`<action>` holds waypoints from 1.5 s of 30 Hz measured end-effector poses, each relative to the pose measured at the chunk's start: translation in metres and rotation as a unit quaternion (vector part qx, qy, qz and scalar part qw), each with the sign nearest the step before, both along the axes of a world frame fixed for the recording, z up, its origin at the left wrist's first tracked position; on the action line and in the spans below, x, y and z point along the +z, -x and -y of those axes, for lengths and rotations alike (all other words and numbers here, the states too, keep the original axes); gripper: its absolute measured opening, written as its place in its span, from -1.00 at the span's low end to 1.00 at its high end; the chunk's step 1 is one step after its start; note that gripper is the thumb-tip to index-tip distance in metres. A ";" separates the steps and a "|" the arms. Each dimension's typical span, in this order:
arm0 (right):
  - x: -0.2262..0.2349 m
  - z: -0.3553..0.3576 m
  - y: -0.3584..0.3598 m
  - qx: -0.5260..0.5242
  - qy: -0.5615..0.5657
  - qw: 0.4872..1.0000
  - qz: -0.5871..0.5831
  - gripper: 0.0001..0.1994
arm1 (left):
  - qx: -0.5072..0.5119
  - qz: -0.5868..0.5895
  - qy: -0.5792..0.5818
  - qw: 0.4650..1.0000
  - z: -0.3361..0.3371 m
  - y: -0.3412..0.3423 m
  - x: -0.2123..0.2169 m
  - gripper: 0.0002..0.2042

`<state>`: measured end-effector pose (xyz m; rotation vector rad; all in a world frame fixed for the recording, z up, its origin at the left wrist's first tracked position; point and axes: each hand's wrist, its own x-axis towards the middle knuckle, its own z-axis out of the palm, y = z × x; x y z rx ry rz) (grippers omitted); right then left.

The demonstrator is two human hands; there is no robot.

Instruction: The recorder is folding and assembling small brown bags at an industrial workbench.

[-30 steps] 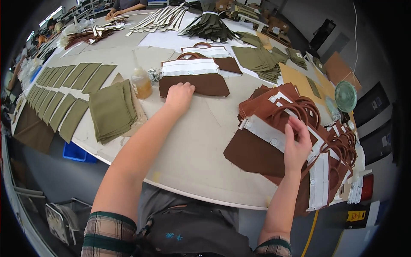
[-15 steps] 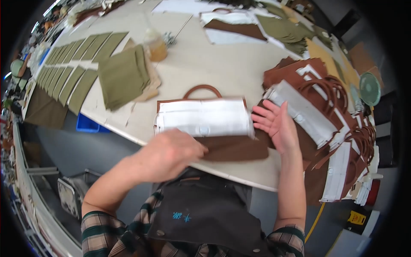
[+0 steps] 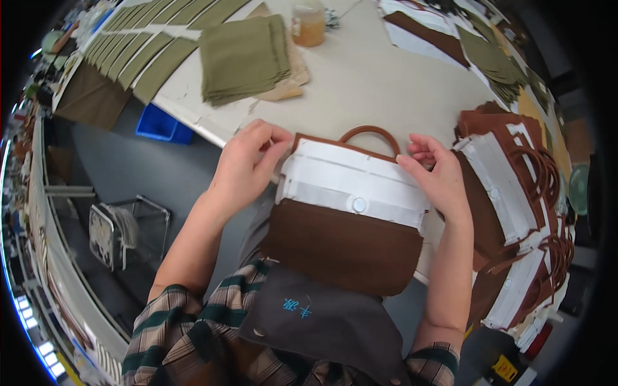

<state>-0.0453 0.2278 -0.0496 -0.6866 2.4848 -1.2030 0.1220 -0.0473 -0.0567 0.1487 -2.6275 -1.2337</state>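
An unfinished handbag piece (image 3: 353, 170) lies before me at the table's near edge. It has a white backing with a round metal fitting (image 3: 358, 205), a brown curved handle (image 3: 371, 128) at its far edge and a dark brown flap (image 3: 341, 248) that hangs toward my apron. My left hand (image 3: 248, 161) pinches the far left corner between thumb and forefinger. At the far right corner, beside the handle's end, my right hand (image 3: 439, 172) rests its thumb on the edge; its fingers are loosely bent and apart from the thumb.
Similar brown handbag pieces (image 3: 505, 186) are heaped on the right. Green fabric pieces (image 3: 241, 61) are stacked at the far left, near rows of green strips (image 3: 164, 67) and a jar of amber liquid (image 3: 308, 26). A blue bin (image 3: 161, 124) and a metal-framed chair (image 3: 112, 235) stand below the table's left.
The handbag piece has come nearer to me and tilted. My left hand has moved from its flap to its far left corner; my right hand has turned and come to its right corner.
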 end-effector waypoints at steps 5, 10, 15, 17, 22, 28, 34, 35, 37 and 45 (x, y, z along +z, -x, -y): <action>0.004 0.047 0.010 -0.004 -0.105 0.994 0.003 -0.50 | 0.013 -0.038 0.022 0.999 0.003 -0.002 -0.016 -0.79; -0.004 0.057 0.027 0.030 -0.134 0.990 0.003 -0.69 | 0.004 -0.037 0.007 0.999 0.005 0.000 -0.020 -0.79; 0.035 0.051 0.009 0.029 0.004 0.996 0.081 -0.88 | -0.040 -0.002 -0.202 0.979 0.007 -0.008 -0.009 -0.62; 0.070 0.049 -0.004 0.033 0.034 0.995 0.093 -0.92 | -0.076 -0.009 -0.248 0.966 0.005 -0.014 -0.006 -0.28; 0.125 0.041 -0.016 0.024 0.346 0.928 -0.138 -0.77 | 0.033 -0.100 -0.272 0.956 0.012 -0.015 0.022 -0.26; 0.123 0.007 0.007 0.075 0.327 0.909 -0.249 -0.83 | -0.059 -0.394 0.137 0.907 0.019 0.001 0.102 -0.62; 0.024 -0.066 0.009 0.043 0.139 0.970 0.194 -0.72 | -0.294 -0.167 0.155 0.929 -0.055 -0.016 0.039 -0.80; 0.017 -0.075 0.008 0.047 0.149 0.955 0.253 -0.78 | -0.358 -0.115 0.164 0.912 -0.062 -0.017 0.031 -0.76; 0.006 -0.085 0.016 0.048 0.140 0.941 0.306 -0.81 | -0.448 -0.031 0.173 0.877 -0.075 -0.017 0.024 -0.83; 0.008 -0.023 -0.001 -0.027 -0.047 0.996 0.068 -0.48 | -0.136 -0.107 0.160 0.972 -0.067 0.081 0.015 -0.84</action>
